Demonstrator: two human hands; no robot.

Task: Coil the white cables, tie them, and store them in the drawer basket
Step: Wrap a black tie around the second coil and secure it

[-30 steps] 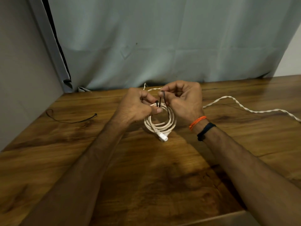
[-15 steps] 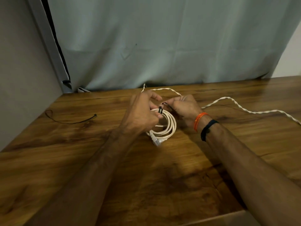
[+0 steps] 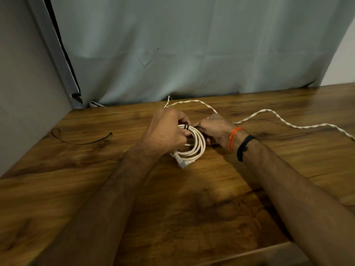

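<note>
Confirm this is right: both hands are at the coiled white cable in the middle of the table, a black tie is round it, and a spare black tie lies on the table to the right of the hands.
Wrong on one point: the head view shows the spare black tie lying left of the hands, not right. What runs off to the right is the twisted white cable. The rest stands.

Probably a room at home: a wooden table [image 3: 192, 208] against a pale curtain [image 3: 192, 50] and plain wall [image 3: 23, 93].
</note>
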